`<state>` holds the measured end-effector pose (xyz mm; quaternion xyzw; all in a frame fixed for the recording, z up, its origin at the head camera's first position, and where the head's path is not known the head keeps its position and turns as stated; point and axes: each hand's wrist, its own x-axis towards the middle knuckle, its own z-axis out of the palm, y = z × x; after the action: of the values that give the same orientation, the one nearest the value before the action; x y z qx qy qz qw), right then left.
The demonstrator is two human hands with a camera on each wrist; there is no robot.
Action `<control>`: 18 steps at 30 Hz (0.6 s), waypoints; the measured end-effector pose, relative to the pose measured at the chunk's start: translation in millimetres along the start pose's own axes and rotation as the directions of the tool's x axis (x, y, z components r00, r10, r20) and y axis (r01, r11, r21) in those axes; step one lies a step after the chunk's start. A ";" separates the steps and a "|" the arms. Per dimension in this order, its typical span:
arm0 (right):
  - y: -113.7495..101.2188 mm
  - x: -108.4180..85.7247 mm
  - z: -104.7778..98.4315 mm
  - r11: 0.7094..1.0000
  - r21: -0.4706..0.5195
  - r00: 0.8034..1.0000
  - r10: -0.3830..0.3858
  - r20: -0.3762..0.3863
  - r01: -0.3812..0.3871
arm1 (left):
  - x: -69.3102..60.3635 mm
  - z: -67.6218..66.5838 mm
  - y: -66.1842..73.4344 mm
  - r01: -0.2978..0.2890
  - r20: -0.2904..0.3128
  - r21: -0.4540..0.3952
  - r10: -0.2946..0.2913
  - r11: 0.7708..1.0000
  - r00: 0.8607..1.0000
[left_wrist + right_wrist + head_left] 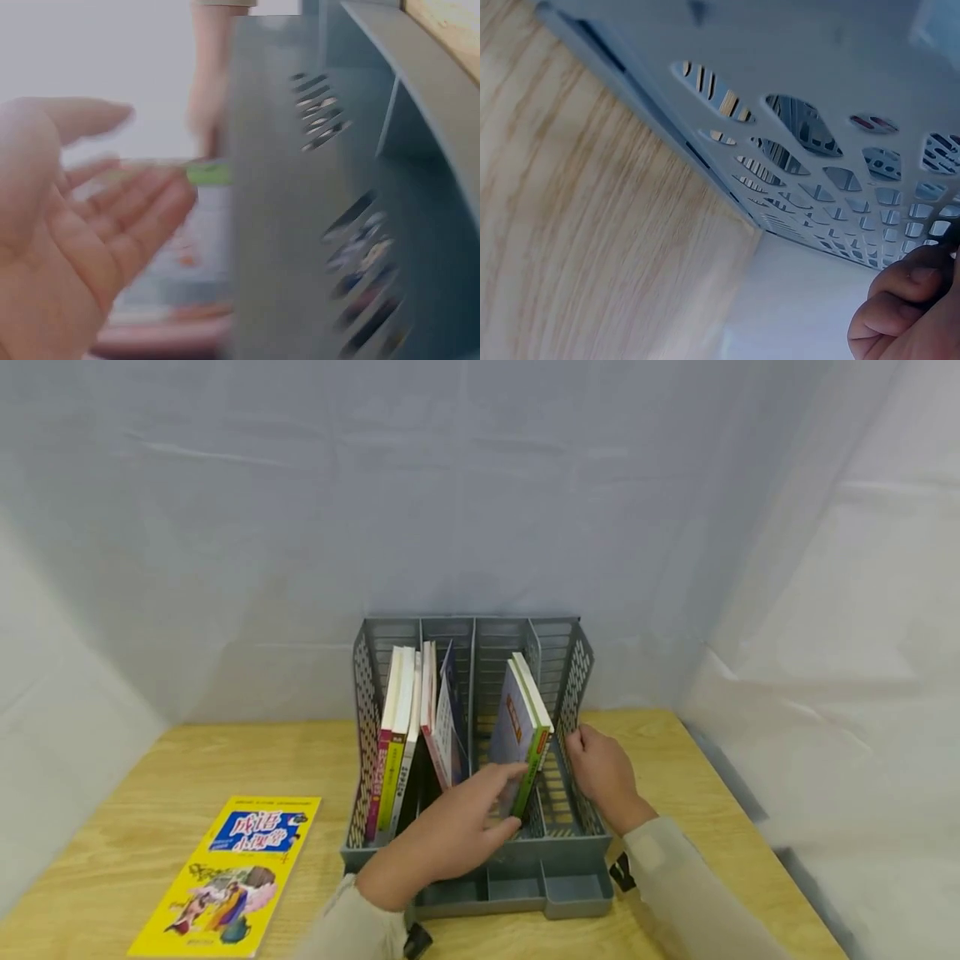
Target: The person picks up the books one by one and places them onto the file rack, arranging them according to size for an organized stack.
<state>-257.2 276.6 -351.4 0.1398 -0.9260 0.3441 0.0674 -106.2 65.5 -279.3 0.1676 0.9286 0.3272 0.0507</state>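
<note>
A grey plastic desktop book rack [536, 847] stands on the table, its upright dividers forming several compartments. In its third compartment from the left, books with a green spine [534, 760] lean to the right. My left hand [461, 822] is in front of these books, its fingertips close to the green spine; whether they touch it I cannot tell. In the left wrist view, that hand [97, 202] has its thumb and fingers apart with nothing held. My right hand [603, 772] grips the rack's right side wall; its curled fingers [900, 296] show in the right wrist view.
Several books [397, 735] stand in the leftmost compartment, and thinner ones [442, 727] lean in the second. A yellow book [232, 877] with a colourful cover lies flat on the wooden table [300, 760] left of the rack. White sheeting [465, 510] hangs behind and at both sides.
</note>
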 end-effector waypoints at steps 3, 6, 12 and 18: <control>-0.8 -2.0 1.4 1.000 0.006 1.000 -0.008 0.005 0.008 | -33.8 -23.3 4.3 -0.197 -0.126 -0.081 0.186 0.977 0.975; -1.0 -4.4 0.8 1.000 0.015 1.000 -0.015 0.013 0.015 | -60.3 -53.7 0.4 -0.378 -0.404 -0.081 0.317 0.922 0.858; 0.8 -3.7 -3.0 0.999 0.009 0.999 -0.033 -0.001 0.033 | -77.2 -102.3 -55.1 -0.143 -0.796 0.017 0.100 0.990 0.597; -0.9 -5.1 -1.9 0.999 -0.002 0.998 -0.042 -0.041 0.042 | -78.8 -92.6 -121.1 0.408 -0.525 -0.080 -0.386 0.910 0.759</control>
<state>-252.0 278.3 -350.6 0.1519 -0.9214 0.3452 0.0938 -84.8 -104.7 -283.9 -0.1286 0.9264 0.3241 -0.1424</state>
